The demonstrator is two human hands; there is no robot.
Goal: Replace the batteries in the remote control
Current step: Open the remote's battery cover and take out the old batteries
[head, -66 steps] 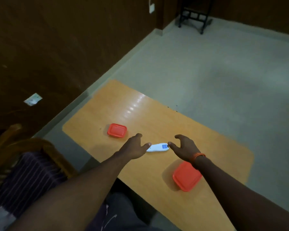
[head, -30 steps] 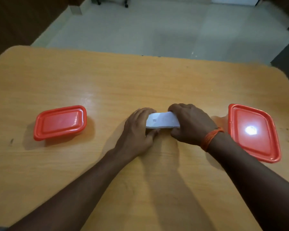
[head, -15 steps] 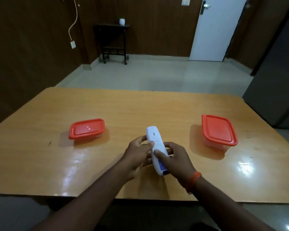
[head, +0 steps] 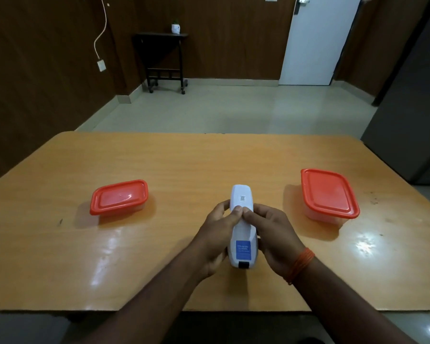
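Note:
A white remote control (head: pixel 242 234) is held lengthwise above the wooden table (head: pixel 184 165), its back side up, with a blue label near my end and a small code sticker near the far end. My left hand (head: pixel 216 234) grips its left side and my right hand (head: pixel 274 234) grips its right side. Both thumbs meet on the back cover around the middle. The cover looks closed. No batteries are visible.
A red-lidded container (head: pixel 119 197) sits on the table to the left. Another red-lidded container (head: pixel 329 196) sits to the right. Beyond the table are bare floor, a dark side table (head: pixel 163 60) and a white door (head: pixel 315 38).
Both hands picked the remote up from the table, turned it from crosswise to lengthwise with the back up, and the thumbs now press together on the cover. The camera view tilted up.

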